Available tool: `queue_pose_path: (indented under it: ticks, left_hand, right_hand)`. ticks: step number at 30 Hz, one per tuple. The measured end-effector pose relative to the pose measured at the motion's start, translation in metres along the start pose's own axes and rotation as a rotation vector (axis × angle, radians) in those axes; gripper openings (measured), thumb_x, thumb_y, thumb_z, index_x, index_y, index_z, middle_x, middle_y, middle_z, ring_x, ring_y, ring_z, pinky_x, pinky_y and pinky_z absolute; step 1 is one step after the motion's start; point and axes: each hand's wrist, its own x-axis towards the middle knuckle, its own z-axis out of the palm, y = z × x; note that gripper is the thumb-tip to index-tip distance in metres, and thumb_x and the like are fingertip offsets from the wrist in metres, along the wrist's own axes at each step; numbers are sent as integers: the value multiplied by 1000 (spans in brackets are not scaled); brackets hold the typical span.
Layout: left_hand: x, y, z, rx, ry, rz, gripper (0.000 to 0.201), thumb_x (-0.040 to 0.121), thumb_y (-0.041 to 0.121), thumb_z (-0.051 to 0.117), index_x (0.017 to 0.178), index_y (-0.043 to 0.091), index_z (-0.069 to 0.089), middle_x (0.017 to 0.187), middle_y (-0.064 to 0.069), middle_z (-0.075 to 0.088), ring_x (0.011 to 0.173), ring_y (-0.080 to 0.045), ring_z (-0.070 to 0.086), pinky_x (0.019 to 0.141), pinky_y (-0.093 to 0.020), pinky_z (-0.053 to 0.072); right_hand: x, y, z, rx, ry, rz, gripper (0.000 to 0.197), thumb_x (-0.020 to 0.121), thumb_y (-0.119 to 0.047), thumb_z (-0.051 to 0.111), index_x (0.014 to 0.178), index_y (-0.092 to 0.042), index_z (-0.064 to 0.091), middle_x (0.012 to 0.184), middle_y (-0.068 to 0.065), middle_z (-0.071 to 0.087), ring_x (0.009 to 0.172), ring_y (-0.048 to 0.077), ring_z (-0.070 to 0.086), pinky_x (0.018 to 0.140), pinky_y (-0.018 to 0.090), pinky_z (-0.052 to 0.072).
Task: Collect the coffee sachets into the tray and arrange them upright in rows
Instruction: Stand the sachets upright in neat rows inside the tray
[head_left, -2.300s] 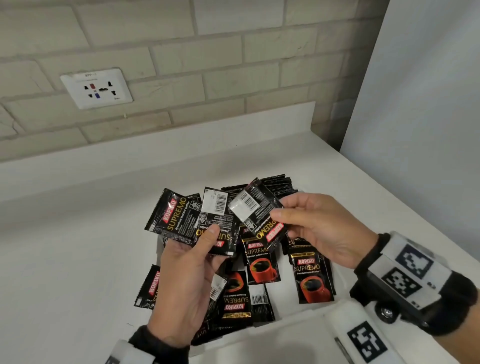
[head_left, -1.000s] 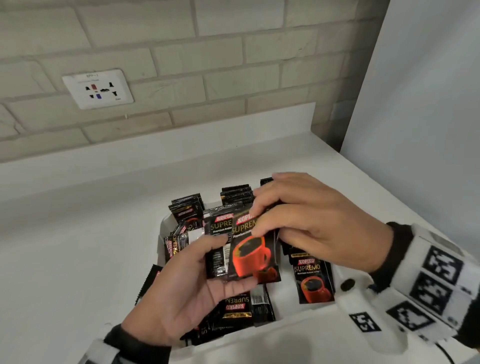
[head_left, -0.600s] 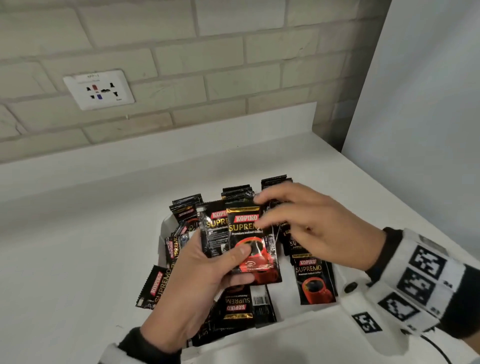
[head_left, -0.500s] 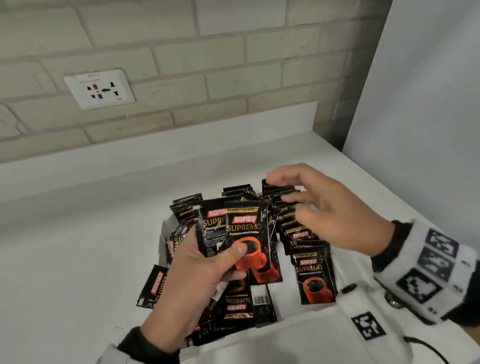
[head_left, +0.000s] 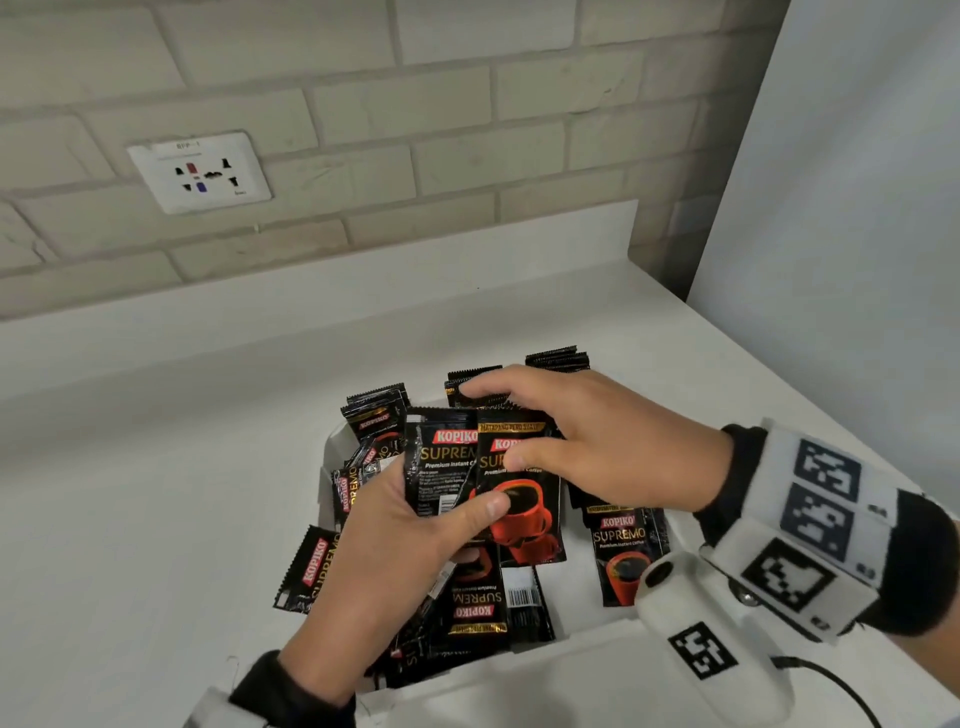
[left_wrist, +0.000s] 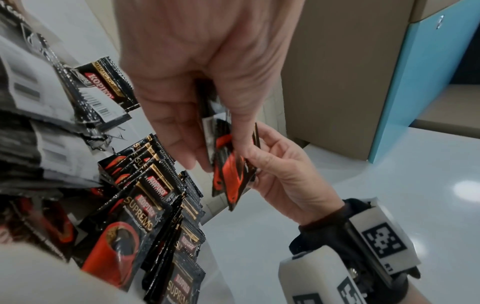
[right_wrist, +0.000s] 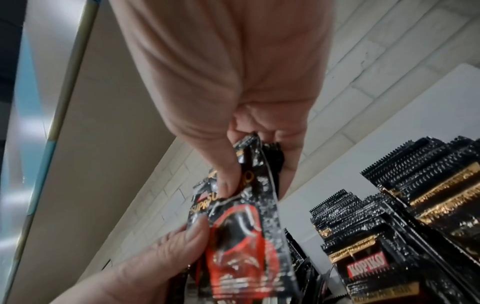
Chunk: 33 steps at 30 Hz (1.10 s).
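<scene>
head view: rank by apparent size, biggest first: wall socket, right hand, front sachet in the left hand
1. right hand
2. and 3. wall socket and front sachet: look about alike, and thumbs hide part of the sachet, so no ranking.
Apparent size only; the socket is farther away.

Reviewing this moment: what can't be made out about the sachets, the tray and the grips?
- Count of held sachets: they overlap, and the left hand and right hand cover them in every view.
- Tray: mostly buried under sachets and hands in the head view.
- Right hand's fingertips: hidden behind the sachets in the right wrist view.
- Loose pile: blurred in the left wrist view.
</scene>
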Motion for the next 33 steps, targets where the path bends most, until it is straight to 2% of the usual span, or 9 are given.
queue_pose_path:
  ticks: [3, 7, 14, 16, 19, 20, 24, 29, 33]
  left_hand:
    - [1, -1, -1, -71, -59, -52, 31, 64, 25, 65, 96, 20, 64, 87, 2, 75, 79, -16, 72, 61, -25, 58]
    - [0, 0, 4, -212, -114, -114, 34, 67, 17, 63, 101, 16, 62, 89, 0, 75, 80, -17, 72, 59, -26, 58]
    - [-1, -3, 14, -332, -117, -139, 47, 62, 7, 66, 109, 7, 60, 91, -8, 75, 79, -22, 73, 58, -27, 58]
    - [0, -4, 16, -334, -81, -108, 42, 65, 7, 65, 107, 8, 61, 91, -9, 74, 79, -22, 72, 59, -27, 58]
    - [2, -2, 16, -314, 14, -26, 22, 75, 1, 62, 89, 14, 71, 89, -9, 75, 78, -23, 72, 59, -27, 58]
    - [3, -1, 15, -307, 36, 8, 26, 79, -2, 60, 81, 20, 73, 88, -7, 75, 78, -22, 72, 60, -27, 58]
    - [6, 4, 12, -294, 61, 79, 33, 85, -6, 54, 80, 22, 72, 87, -2, 75, 78, -19, 72, 61, -25, 57]
    - [7, 1, 9, -265, 53, 82, 23, 85, -5, 53, 90, 14, 66, 88, -3, 75, 81, -21, 72, 62, -25, 57]
    - [6, 0, 5, -217, 43, 86, 22, 85, -5, 55, 88, 15, 65, 85, -1, 75, 80, -18, 72, 61, -23, 57]
  right_hand:
    - [0, 2, -4, 41, 22, 30, 55, 89, -10, 57, 136, -33, 39, 135, -7, 49, 128, 4, 40, 106, 25, 33]
    - [2, 3, -4, 63, 86, 25, 50, 90, -7, 54, 132, -31, 45, 125, -9, 55, 112, 2, 50, 97, 19, 40]
    - [4, 10, 3, 106, 244, 16, 40, 90, -8, 54, 126, -25, 54, 121, -12, 58, 102, -9, 46, 88, 1, 31]
    - [4, 10, 6, 103, 287, 19, 37, 90, -9, 54, 125, -24, 56, 121, -10, 59, 103, -5, 48, 88, 3, 32]
    - [5, 9, 4, 56, 330, 41, 36, 91, -17, 54, 125, -28, 55, 123, -11, 58, 113, 5, 51, 98, 23, 38]
    - [5, 9, 2, 48, 333, 47, 36, 91, -18, 54, 125, -28, 55, 122, -11, 59, 112, 4, 52, 97, 23, 39]
    - [7, 7, -7, 68, 262, 34, 36, 91, -17, 55, 126, -23, 52, 121, -10, 59, 104, -2, 51, 85, 4, 36]
    - [9, 8, -15, 35, 106, 51, 43, 92, -15, 53, 133, -22, 42, 132, -7, 51, 122, 7, 45, 102, 25, 37]
    - [9, 4, -21, -57, -46, 61, 29, 90, -18, 56, 118, -20, 51, 105, -4, 60, 92, 10, 56, 77, 23, 44]
